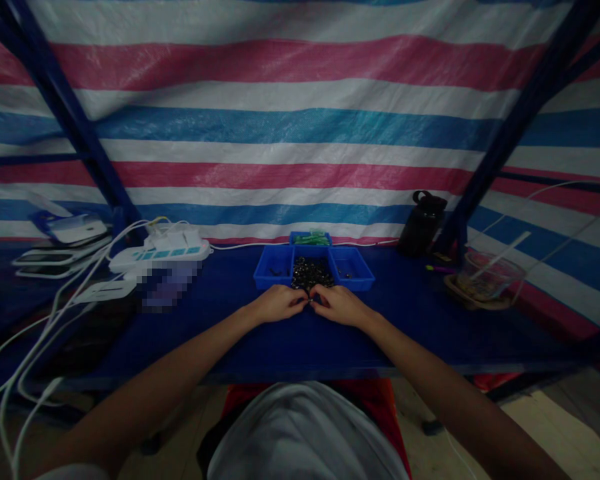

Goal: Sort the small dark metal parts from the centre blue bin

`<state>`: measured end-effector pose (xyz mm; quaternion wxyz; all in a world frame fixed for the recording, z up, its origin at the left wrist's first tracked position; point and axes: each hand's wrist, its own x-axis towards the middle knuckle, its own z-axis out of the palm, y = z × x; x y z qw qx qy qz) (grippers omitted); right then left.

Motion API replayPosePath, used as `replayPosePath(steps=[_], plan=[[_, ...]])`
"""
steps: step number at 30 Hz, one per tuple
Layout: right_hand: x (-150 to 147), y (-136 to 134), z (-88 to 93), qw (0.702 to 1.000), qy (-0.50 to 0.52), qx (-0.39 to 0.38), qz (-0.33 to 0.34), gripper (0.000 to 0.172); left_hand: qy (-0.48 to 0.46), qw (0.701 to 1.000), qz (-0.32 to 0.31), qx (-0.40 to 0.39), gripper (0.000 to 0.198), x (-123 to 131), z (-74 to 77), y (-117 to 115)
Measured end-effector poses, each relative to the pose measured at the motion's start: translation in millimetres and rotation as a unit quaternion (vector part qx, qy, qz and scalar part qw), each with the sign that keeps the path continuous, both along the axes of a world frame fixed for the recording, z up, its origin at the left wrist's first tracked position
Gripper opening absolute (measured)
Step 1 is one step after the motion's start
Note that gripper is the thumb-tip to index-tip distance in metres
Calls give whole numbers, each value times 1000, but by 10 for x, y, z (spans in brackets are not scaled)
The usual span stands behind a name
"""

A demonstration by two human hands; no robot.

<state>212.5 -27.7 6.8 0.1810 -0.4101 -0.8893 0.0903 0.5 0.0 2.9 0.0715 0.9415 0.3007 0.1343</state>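
My left hand [279, 303] and my right hand [336, 305] meet just in front of the blue trays, fingertips pinched close together. Between them shows a tiny shiny piece [309, 300], too small to name. Right behind my fingers, a middle blue tray holds a heap of small dark metal parts [311, 272]. On its left stands a blue tray [271, 281] with a few small pieces in it. The blue tray on the right [360, 283] also has a few bits inside. Green items [313, 238] lie in a small blue bin behind.
A white power strip [180, 250] with plugs and trailing white cables [55, 303] occupies the left of the blue table [220, 347]. To the right stand a black bottle [421, 223] and a clear plastic cup [493, 273] with a stick in it. Blue metal posts [505, 133] frame the striped sheet.
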Motion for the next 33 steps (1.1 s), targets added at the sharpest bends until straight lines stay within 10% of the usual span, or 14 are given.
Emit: replayPosePath(steps=[33], plan=[[-31,-22,-18,1000,-1,10,-1,17,-25,1000,-10,-10,22,-3,-17,-7]])
